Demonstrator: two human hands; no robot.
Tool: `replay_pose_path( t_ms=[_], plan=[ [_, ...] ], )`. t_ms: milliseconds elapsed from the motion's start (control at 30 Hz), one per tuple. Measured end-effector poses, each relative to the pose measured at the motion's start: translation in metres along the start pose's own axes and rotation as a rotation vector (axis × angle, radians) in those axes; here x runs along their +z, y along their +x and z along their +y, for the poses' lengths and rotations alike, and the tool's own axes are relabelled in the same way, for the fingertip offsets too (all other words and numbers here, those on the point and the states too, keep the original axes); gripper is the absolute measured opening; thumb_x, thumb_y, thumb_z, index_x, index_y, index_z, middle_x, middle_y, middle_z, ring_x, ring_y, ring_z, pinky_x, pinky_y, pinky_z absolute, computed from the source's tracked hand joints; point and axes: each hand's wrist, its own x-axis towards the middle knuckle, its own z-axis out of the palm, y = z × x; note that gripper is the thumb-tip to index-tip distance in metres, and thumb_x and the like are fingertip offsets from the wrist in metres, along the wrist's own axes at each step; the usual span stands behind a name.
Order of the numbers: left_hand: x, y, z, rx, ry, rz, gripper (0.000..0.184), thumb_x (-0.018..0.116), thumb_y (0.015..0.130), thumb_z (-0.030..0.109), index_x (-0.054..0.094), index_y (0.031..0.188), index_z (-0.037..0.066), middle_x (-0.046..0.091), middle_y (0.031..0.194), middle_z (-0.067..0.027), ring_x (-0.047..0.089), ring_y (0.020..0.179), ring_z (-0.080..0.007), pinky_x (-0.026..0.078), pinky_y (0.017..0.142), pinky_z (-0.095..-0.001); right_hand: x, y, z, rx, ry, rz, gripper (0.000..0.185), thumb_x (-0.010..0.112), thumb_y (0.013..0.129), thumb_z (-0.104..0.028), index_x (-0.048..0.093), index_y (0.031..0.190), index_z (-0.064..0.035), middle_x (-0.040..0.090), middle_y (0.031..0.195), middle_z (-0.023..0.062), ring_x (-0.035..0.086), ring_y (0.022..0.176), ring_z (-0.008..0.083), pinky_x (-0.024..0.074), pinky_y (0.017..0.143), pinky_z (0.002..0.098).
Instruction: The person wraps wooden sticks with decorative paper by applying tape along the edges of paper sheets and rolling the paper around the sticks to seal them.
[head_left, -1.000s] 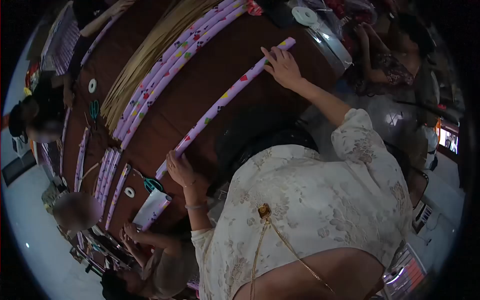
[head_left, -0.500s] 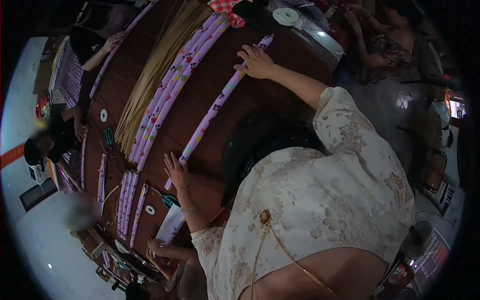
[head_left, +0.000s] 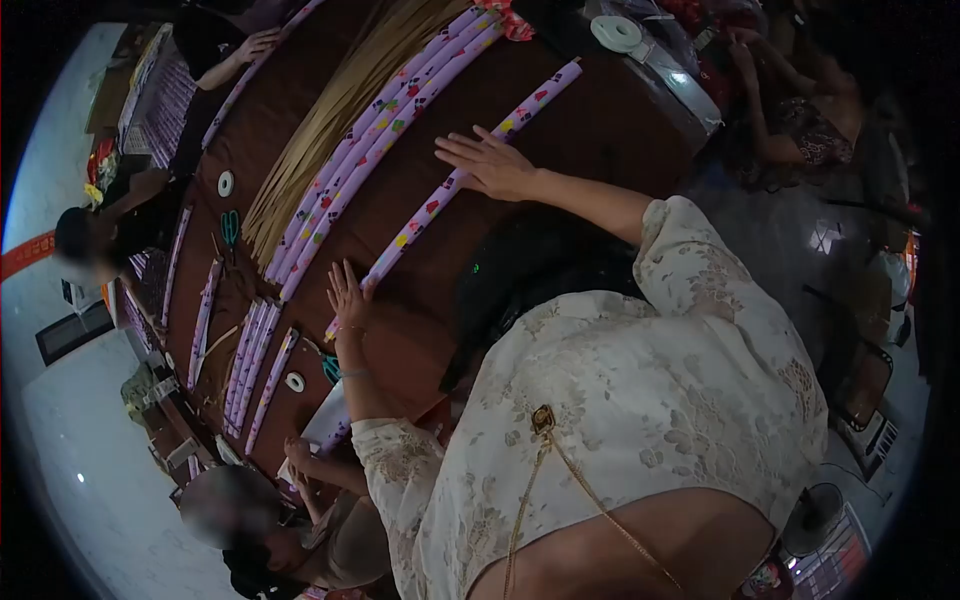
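Note:
A long, thin roll of purple patterned paper (head_left: 425,215) lies slantwise on the brown table cover. My right hand (head_left: 492,168) rests flat across its upper half, fingers stretched and spread. Near the lower end, my left hand (head_left: 347,298) lies over the same roll with its fingers apart. Neither hand is wrapped around it. Just beyond the roll lie several more purple patterned rolls (head_left: 375,150), side by side, next to a bundle of thin tan strips (head_left: 330,120).
Shorter purple rolls (head_left: 252,365), green-handled scissors (head_left: 230,228) and a white tape roll (head_left: 225,184) lie farther across. Another white tape roll (head_left: 616,34) sits at the top. Co-workers' hands work around the table; one person (head_left: 335,530) sits close on my left.
The paper roll has turned under my palms, showing a different part of its pattern. My right hand now sits farther from the roll's upper end. The view has shifted slightly.

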Motion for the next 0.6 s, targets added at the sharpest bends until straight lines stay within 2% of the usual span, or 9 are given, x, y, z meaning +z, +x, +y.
replay_pose_path(
  t_ms=[133,233,300,367,433,533,600],
  plan=[
    [-0.004,0.000,0.004,-0.016,-0.006,-0.025,0.071,0.033,0.086,0.056,0.015,0.140,0.013,0.010,0.145,-0.0134,0.009,0.134,-0.0304,0.010,0.105,-0.0492,0.013,0.004,-0.015,-0.157,0.030,-0.104,0.052,0.040,0.090,-0.036,0.029,0.135,-0.0112,0.023,0.142,0.0020,0.021,0.131,0.0163,0.0099,0.108,0.0413],
    [-0.004,-0.002,0.004,-0.021,-0.018,-0.031,0.071,0.033,0.086,0.056,0.015,0.140,0.013,0.010,0.145,-0.0135,0.009,0.134,-0.0302,0.010,0.105,-0.0492,0.007,0.000,-0.002,-0.156,-0.030,-0.148,0.053,0.040,0.090,-0.036,0.029,0.134,-0.0105,0.024,0.142,0.0023,0.021,0.131,0.0165,0.0106,0.108,0.0412],
    [-0.004,-0.001,0.005,-0.020,-0.035,-0.024,0.071,0.033,0.086,0.056,0.015,0.140,0.014,0.010,0.145,-0.0136,0.009,0.134,-0.0301,0.010,0.105,-0.0493,-0.004,-0.007,0.018,-0.060,-0.089,-0.114,0.053,0.042,0.089,-0.035,0.030,0.134,-0.0092,0.026,0.141,0.0033,0.023,0.130,0.0175,0.0136,0.107,0.0418],
    [-0.005,0.001,0.005,-0.043,-0.003,-0.076,0.069,0.027,0.088,0.057,0.012,0.141,0.015,0.007,0.146,-0.0119,0.005,0.134,-0.0299,0.005,0.106,-0.0477,-0.012,-0.021,0.049,0.001,-0.196,-0.031,0.053,0.042,0.090,-0.034,0.029,0.134,-0.0089,0.026,0.141,0.0044,0.024,0.130,0.0184,0.0162,0.106,0.0427],
    [-0.006,-0.002,0.005,-0.053,-0.037,-0.062,0.069,0.027,0.087,0.058,0.012,0.141,0.016,0.007,0.146,-0.0114,0.004,0.134,-0.0292,0.005,0.106,-0.0476,-0.033,-0.034,0.084,0.157,-0.304,-0.088,0.050,0.035,0.093,-0.036,0.029,0.135,-0.0107,0.025,0.142,0.0032,0.022,0.131,0.0180,0.0145,0.106,0.0424],
    [-0.009,-0.001,0.007,-0.045,-0.065,-0.047,0.068,0.026,0.088,0.058,0.011,0.141,0.017,0.007,0.146,-0.0110,0.004,0.135,-0.0286,0.005,0.106,-0.0472,-0.045,-0.061,0.150,0.349,-0.520,-0.011,0.051,0.034,0.093,-0.037,0.027,0.136,-0.0110,0.023,0.143,0.0032,0.022,0.131,0.0184,0.0161,0.105,0.0437],
    [-0.009,-0.001,0.006,-0.033,-0.095,-0.055,0.072,0.030,0.085,0.059,0.014,0.140,0.015,0.008,0.146,-0.0124,0.007,0.134,-0.0289,0.007,0.105,-0.0493,-0.050,-0.078,0.185,0.470,-0.630,0.022,0.052,0.033,0.093,-0.038,0.024,0.137,-0.0114,0.022,0.143,0.0033,0.022,0.131,0.0194,0.0164,0.104,0.0461]
  ],
)
